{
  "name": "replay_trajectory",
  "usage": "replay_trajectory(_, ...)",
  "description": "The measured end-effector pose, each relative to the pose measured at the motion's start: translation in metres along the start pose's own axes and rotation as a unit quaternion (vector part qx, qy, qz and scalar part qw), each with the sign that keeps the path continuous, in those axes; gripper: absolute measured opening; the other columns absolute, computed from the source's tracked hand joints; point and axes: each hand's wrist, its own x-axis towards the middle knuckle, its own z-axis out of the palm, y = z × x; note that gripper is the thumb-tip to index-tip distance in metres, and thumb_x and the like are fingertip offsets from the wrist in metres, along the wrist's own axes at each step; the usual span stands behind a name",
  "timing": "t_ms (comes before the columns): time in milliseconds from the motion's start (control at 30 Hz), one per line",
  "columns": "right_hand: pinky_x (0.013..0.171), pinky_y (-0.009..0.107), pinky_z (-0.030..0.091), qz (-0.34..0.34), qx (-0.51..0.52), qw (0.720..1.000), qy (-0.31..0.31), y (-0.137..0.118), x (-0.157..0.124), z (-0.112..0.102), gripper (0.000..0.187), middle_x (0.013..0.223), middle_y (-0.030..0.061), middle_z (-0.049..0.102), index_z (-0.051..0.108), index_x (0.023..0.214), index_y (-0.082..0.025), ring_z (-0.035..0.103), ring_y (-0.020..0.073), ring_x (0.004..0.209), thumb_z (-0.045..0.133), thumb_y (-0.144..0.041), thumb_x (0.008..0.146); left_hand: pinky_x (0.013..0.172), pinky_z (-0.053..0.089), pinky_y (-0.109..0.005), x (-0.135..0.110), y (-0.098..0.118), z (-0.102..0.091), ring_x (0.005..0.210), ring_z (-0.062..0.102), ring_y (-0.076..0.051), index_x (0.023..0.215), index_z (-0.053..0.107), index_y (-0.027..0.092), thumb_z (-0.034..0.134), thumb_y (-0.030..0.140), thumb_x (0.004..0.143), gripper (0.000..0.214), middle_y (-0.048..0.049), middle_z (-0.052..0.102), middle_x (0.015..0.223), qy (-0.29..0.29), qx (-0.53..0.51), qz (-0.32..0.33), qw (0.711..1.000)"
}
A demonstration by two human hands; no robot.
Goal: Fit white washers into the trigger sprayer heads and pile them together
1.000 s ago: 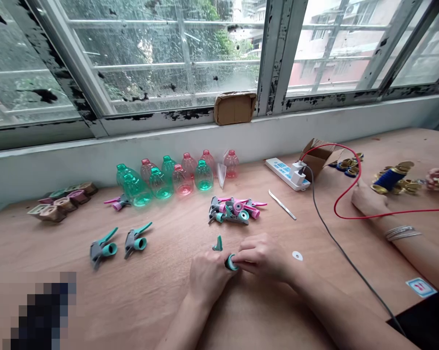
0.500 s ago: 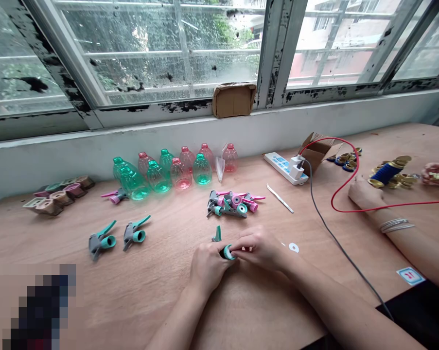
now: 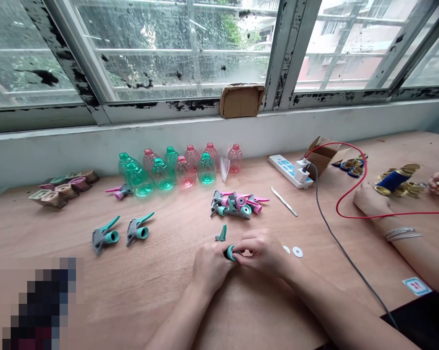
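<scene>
My left hand (image 3: pixel 212 270) is closed round a grey and teal trigger sprayer head (image 3: pixel 222 233), whose lever sticks up above the fist. The teal collar (image 3: pixel 230 253) of that sprayer faces my right hand (image 3: pixel 261 250). Thumb and fingers of the right hand are pinched together at the collar's opening; what lies between them is hidden. Just right of this hand lie a white ring washer (image 3: pixel 297 252) and a second white piece (image 3: pixel 286 249), partly covered. Beyond my hands is a pile of pink, teal and grey sprayer heads (image 3: pixel 237 204).
Two teal sprayer heads (image 3: pixel 105 236) lie at left. Green and pink bottles (image 3: pixel 164 175) stand along the wall. Tweezers (image 3: pixel 284 201), a power strip (image 3: pixel 290 171) and a red cable (image 3: pixel 365 170) are at right. A co-worker's hand (image 3: pixel 370 199) is beside a blue spool (image 3: pixel 394 182).
My right fingers have closed in over the collar's opening, hiding the white inside seen earlier. The whole view has shifted slightly; the sprayer stays in my left hand.
</scene>
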Motion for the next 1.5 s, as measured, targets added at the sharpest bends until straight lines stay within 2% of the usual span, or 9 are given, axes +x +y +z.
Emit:
replay_trajectory(167,0.053,0.024,0.027,-0.014,0.018,1.0,-0.014,0.001,0.0,0.0,0.013,0.059,-0.002,0.057,0.07,0.075,-0.021,0.045,0.0086,0.053,0.06,-0.02,0.083,0.058,0.031,-0.025,0.0,-0.001,0.001,0.061,0.057,-0.015,0.072,0.073,0.022,0.062,0.027,0.08,0.014,-0.0017,0.07,0.068,-0.001,0.006,0.0,1.0)
replay_trajectory(267,0.054,0.025,0.027,-0.035,0.008,0.998,-0.042,0.002,0.0,-0.001,0.017,0.06,-0.0015,0.057,0.068,0.073,-0.021,0.047,0.0094,0.055,0.058,-0.022,0.087,0.056,0.03,-0.024,0.001,-0.002,0.001,0.06,0.056,-0.014,0.067,0.07,0.021,0.062,0.028,0.08,0.016,-0.0013,0.068,0.066,-0.008,0.007,0.003,1.0)
replay_trajectory(467,0.055,0.025,0.029,-0.077,-0.001,0.995,-0.06,0.007,0.003,-0.005,0.02,0.061,-0.0017,0.058,0.068,0.076,-0.021,0.05,0.0091,0.055,0.055,-0.024,0.09,0.055,0.029,-0.024,0.002,-0.001,0.0,0.059,0.055,-0.014,0.064,0.067,0.02,0.063,0.03,0.079,0.019,-0.0012,0.067,0.065,-0.012,0.008,-0.004,1.0)
replay_trajectory(633,0.056,0.023,0.034,-0.056,0.013,0.998,-0.027,0.007,0.004,-0.006,0.013,0.062,-0.0012,0.064,0.069,0.079,-0.021,0.054,0.0099,0.055,0.059,-0.023,0.087,0.059,0.033,-0.025,0.001,0.001,-0.003,0.064,0.059,-0.015,0.077,0.075,0.024,0.062,0.029,0.08,0.014,-0.0017,0.072,0.071,-0.013,-0.016,-0.003,1.0)
replay_trajectory(800,0.055,0.023,0.036,-0.042,0.024,0.999,-0.005,0.007,0.002,-0.004,0.011,0.059,-0.0005,0.064,0.071,0.079,-0.02,0.055,0.0107,0.054,0.061,-0.02,0.084,0.059,0.033,-0.024,0.001,0.0,-0.002,0.062,0.058,-0.015,0.076,0.075,0.024,0.061,0.027,0.08,0.015,-0.0015,0.072,0.071,-0.002,-0.027,-0.005,1.0)
replay_trajectory(1000,0.055,0.023,0.037,-0.05,0.039,0.998,-0.021,0.009,0.0,-0.006,0.014,0.059,-0.0002,0.064,0.071,0.084,-0.021,0.055,0.0112,0.053,0.058,-0.016,0.083,0.057,0.031,-0.023,0.001,-0.003,-0.002,0.061,0.054,-0.014,0.071,0.072,0.022,0.061,0.024,0.078,0.013,0.0001,0.068,0.066,0.008,-0.034,-0.016,0.999)
replay_trajectory(1200,0.055,0.025,0.034,-0.067,0.028,0.995,-0.063,0.011,-0.002,-0.008,0.012,0.062,-0.0003,0.063,0.071,0.086,-0.022,0.054,0.0118,0.055,0.06,-0.019,0.083,0.055,0.029,-0.023,0.001,-0.003,-0.001,0.057,0.047,-0.012,0.061,0.065,0.019,0.063,0.023,0.075,0.015,0.0014,0.062,0.059,0.01,-0.028,-0.021,0.999)
replay_trajectory(1500,0.054,0.025,0.032,-0.071,0.024,0.996,-0.056,0.009,0.0,-0.009,0.012,0.061,-0.0012,0.061,0.071,0.086,-0.022,0.052,0.0113,0.055,0.06,-0.02,0.083,0.055,0.029,-0.023,0.002,-0.003,-0.001,0.056,0.046,-0.012,0.06,0.064,0.019,0.063,0.022,0.074,0.014,0.0021,0.06,0.058,0.011,-0.029,-0.017,0.999)
